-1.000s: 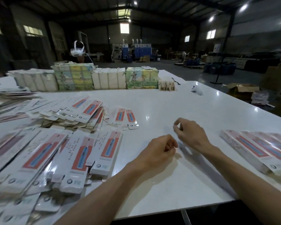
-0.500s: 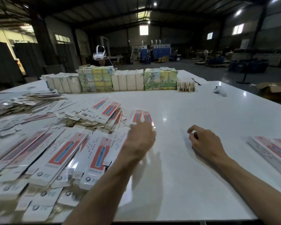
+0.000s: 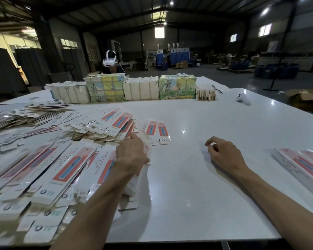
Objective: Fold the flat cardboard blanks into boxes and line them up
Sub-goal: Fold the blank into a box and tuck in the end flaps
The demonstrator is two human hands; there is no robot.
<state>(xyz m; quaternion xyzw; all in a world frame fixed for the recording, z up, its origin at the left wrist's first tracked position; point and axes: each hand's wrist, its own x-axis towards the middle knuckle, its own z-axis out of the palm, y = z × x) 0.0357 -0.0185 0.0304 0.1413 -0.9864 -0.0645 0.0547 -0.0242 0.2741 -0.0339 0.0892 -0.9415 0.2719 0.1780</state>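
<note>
Where the white bench (image 3: pixel 188 177) carries stock, I log: flat blanks (image 3: pixel 61 170), heaped near left, overlapping; folded boxes (image 3: pixel 300 165), side by side at the near right edge. Left hand (image 3: pixel 132 154) lies on the heap's right edge; whether its fingers (image 3: pixel 133 138) grip a blank I cannot tell. Right hand (image 3: pixel 224 156) rests on bare bench, fingers loosely curled, holding nothing.

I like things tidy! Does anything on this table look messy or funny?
Yes: the flat blanks on the left lie in a sloppy, fanned-out heap at mixed angles, while the folded boxes on the right sit in a neat row.
</note>
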